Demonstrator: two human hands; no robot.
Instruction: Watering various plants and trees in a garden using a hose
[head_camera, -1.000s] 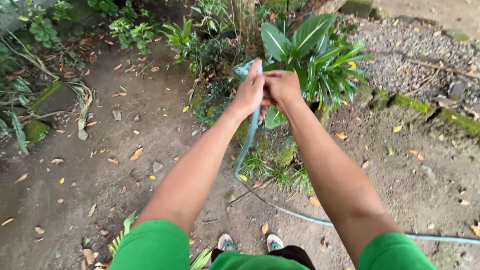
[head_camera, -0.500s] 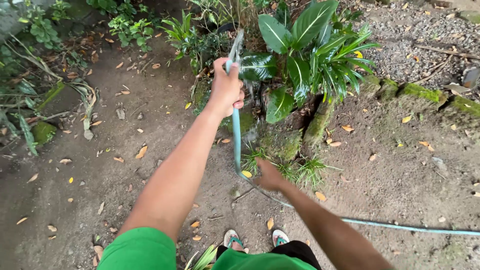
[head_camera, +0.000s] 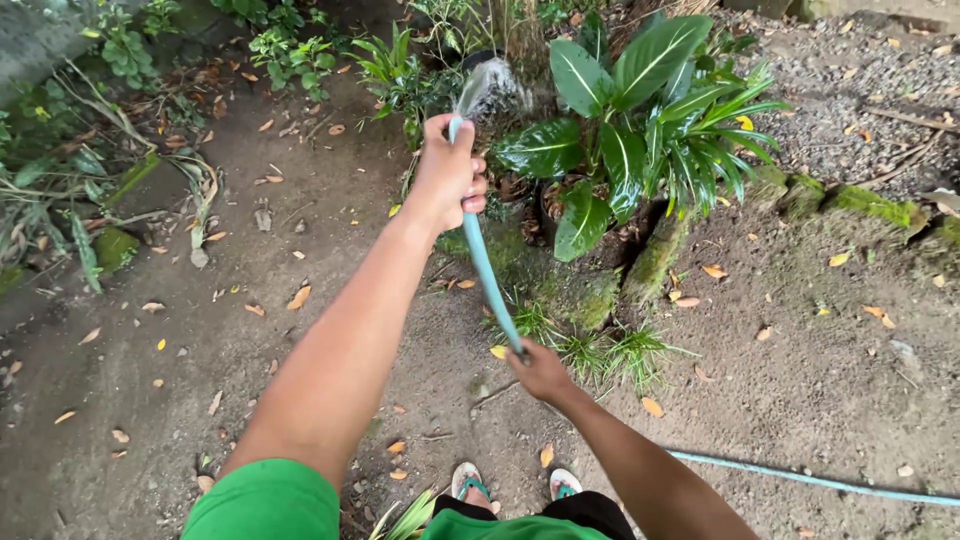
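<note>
My left hand (head_camera: 447, 172) grips the hose (head_camera: 487, 270) end at top centre, spraying the plant (head_camera: 640, 120); my right hand (head_camera: 540, 370) holds it lower. Next, I'd sweep the spray right.

Left hand (head_camera: 449, 172) grips hose (head_camera: 486, 268) end, just left of leafy plant (head_camera: 640, 130); right hand (head_camera: 540, 371) holds hose lower, nearer feet (head_camera: 510, 483); grass tuft (head_camera: 600, 350) betw. plant & right hand.
</note>
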